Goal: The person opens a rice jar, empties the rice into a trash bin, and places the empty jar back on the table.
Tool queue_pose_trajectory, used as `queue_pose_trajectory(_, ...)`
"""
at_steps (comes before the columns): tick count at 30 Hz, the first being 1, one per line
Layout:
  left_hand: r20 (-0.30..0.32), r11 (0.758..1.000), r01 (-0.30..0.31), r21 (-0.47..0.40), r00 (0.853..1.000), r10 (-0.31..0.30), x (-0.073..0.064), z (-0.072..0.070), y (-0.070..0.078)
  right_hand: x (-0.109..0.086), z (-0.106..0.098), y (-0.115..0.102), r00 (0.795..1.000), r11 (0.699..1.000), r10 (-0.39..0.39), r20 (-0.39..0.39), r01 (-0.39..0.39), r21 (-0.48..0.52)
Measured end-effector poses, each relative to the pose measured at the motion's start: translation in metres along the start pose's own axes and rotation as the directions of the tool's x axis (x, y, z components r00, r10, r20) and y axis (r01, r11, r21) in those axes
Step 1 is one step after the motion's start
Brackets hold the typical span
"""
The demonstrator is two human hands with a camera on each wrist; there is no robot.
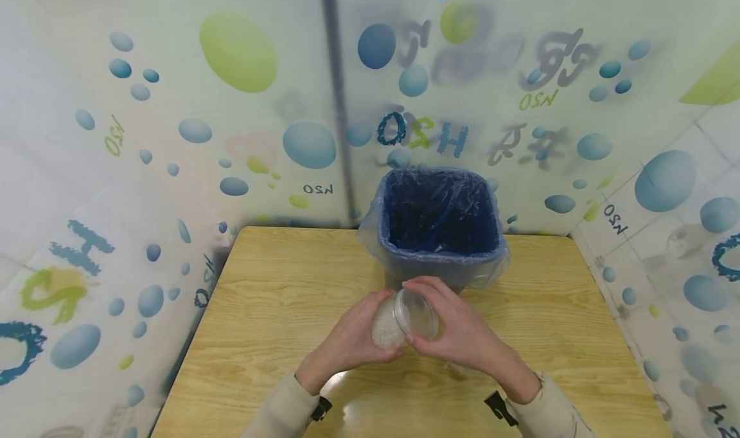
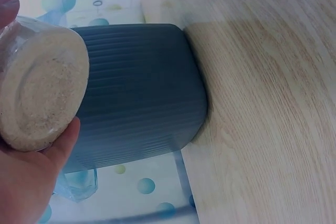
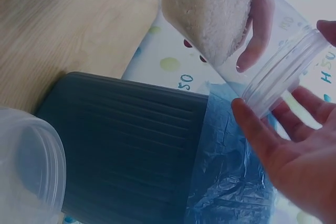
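Observation:
A clear plastic jar [image 1: 386, 327] partly filled with white rice is held tilted above the table, in front of the bin. My left hand [image 1: 349, 341] grips the jar's body; in the left wrist view its bottom [image 2: 46, 90] faces the camera. My right hand [image 1: 471, 338] holds the clear lid [image 1: 422, 317] at the jar's mouth, fingertips and thumb around its edge. In the right wrist view the rice [image 3: 205, 17] lies toward the jar's bottom, and the ridged rim [image 3: 286, 74] sits between the right fingers.
A dark blue bin [image 1: 442, 216] with a blue plastic liner [image 1: 372, 223] stands at the table's back edge. Another clear plastic container [image 3: 31, 166] shows at the left of the right wrist view. The wooden table [image 1: 277, 284] is bordered by printed curtains [image 1: 173, 72].

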State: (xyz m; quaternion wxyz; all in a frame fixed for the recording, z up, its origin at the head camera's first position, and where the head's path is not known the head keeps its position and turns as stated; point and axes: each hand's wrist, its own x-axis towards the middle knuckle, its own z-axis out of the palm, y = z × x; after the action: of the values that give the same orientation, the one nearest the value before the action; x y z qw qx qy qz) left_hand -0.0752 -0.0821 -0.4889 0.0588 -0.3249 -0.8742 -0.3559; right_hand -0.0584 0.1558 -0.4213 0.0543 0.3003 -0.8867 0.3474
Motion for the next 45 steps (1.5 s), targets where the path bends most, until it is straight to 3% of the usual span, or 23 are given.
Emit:
queue_pose_trajectory(7,0.01,1.0,0.002,-0.028,1.0,-0.002,-0.0008,-0.0013,-0.0003,0.0017,-0.0031,0.004,0.996,0.997,-0.075,0.055,0.074,0.027)
queue_pose_trajectory(13,0.009,1.0,0.007,-0.028,1.0,-0.007,-0.0018,-0.0005,-0.0012,0.001,-0.0033,0.006,0.994,0.995,-0.071,0.087,0.065,0.073)
queue_pose_trajectory(18,0.007,1.0,0.01,-0.018,1.0,-0.01,-0.0008,-0.0016,-0.0008,0.001,-0.0044,0.0042,0.995,0.994,0.076,0.06,-0.081,0.077)
queue_pose_trajectory(22,0.01,1.0,0.014,-0.011,1.0,-0.014,0.0003,-0.0022,-0.0015,0.0014,-0.006,0.0032,0.972,0.971,0.219,0.081,-0.225,0.075)
queue_pose_trajectory(26,0.013,1.0,0.014,-0.015,1.0,-0.013,0.0005,-0.0025,-0.0014,0.0024,-0.0055,0.0015,0.96,0.962,0.265,0.094,-0.27,0.047)
queue_pose_trajectory(33,0.015,1.0,-0.001,-0.005,1.0,0.001,0.0001,-0.0014,-0.002,0.0035,-0.003,-0.0025,0.967,0.969,0.247,0.062,-0.247,-0.01)
queue_pose_trajectory(45,0.004,1.0,-0.023,0.016,1.0,0.022,0.0001,0.0009,-0.0027,0.0002,-0.0033,0.0004,0.994,0.994,0.108,0.035,-0.107,-0.026)
